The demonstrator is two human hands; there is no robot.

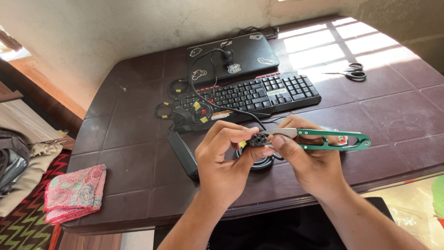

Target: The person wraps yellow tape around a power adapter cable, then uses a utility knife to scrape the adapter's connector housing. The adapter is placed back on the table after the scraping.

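My left hand (226,159) pinches a black cable plug (257,139) between thumb and fingers, its socket end facing me. My right hand (309,159) holds green-handled thread snips (330,140), their metal blades touching the plug. Both hands hover over the near edge of a dark brown table (138,153). A coil of black cable (261,162) lies under the hands, partly hidden, and a small yellow tie (242,144) shows beside my left thumb.
A black power brick (184,153) lies left of my hands. Behind are a black keyboard (252,95), a closed black laptop with stickers (233,55), bundled cables with yellow ties (178,111) and scissors (354,72). A pink cloth (76,192) sits at the table's left corner.
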